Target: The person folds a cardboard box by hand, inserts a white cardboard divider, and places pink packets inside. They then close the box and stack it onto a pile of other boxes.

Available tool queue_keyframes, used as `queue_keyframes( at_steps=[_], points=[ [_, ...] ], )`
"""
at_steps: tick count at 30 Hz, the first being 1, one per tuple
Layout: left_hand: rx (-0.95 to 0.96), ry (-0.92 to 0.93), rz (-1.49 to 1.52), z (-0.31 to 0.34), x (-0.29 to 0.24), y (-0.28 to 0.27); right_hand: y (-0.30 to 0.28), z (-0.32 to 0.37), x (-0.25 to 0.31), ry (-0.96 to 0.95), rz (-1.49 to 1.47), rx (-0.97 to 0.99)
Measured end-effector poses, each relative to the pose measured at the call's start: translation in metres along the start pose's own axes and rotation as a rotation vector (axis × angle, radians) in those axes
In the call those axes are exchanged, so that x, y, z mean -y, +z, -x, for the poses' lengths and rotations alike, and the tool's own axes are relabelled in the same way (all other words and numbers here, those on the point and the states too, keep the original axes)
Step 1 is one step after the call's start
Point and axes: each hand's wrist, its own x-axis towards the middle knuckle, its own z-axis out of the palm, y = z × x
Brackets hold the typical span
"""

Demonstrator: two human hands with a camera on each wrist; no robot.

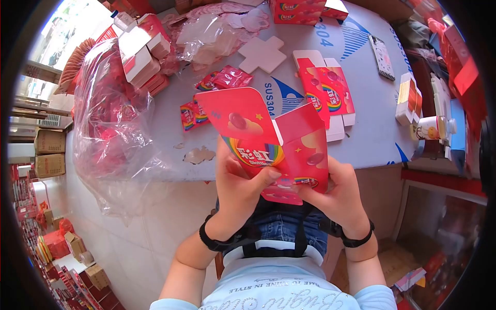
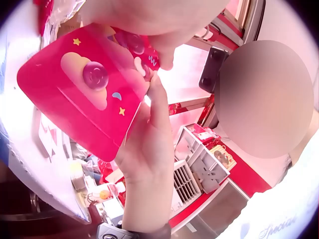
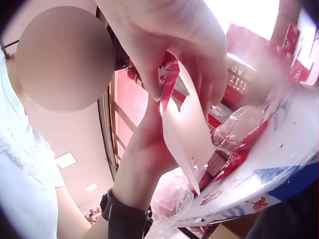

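Note:
Both hands hold a red printed carton [image 1: 302, 150] with a rainbow logo above the lap, its top flaps standing up and spread. The left hand [image 1: 240, 181] grips its left side, thumb on the printed front. At the lower right edge the right hand [image 1: 336, 191] pinches the card, thumb in front. A large rounded flap [image 2: 84, 84] fills the left wrist view. In the right wrist view the pale inner face of a flap [image 3: 184, 134] hangs below the right hand [image 3: 174, 40]. Some fingers are hidden behind the carton.
On the table [image 1: 232, 150] lie red candy packets [image 1: 232, 77], a white cross-shaped card [image 1: 262, 54], another red carton [image 1: 328, 90] and a phone [image 1: 381, 57]. A clear plastic bag [image 1: 113, 119] hangs over the left edge. Boxes [image 1: 299, 11] stand at the back.

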Motion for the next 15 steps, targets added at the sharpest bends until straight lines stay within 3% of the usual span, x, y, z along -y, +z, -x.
queue_keyframes(
  at_steps=[5, 8, 12, 14, 15],
  points=[
    [-0.082, -0.107, -0.051, 0.007, -0.003, -0.005, 0.001, 0.0, -0.008, 0.016, -0.006, -0.043],
    [-0.106, -0.06, 0.002, 0.005, 0.004, -0.011, 0.0, 0.0, -0.013, 0.076, -0.107, -0.032],
    [-0.083, -0.049, -0.048, 0.004, 0.004, -0.011, -0.007, 0.0, -0.014, 0.095, -0.127, 0.017],
    [-0.019, -0.127, -0.146, 0.004, 0.002, -0.011, -0.008, -0.001, -0.012, 0.122, -0.173, 0.037],
    [-0.019, -0.129, -0.146, 0.005, 0.003, -0.01, -0.007, -0.002, -0.012, 0.117, -0.233, -0.032]
  ],
)
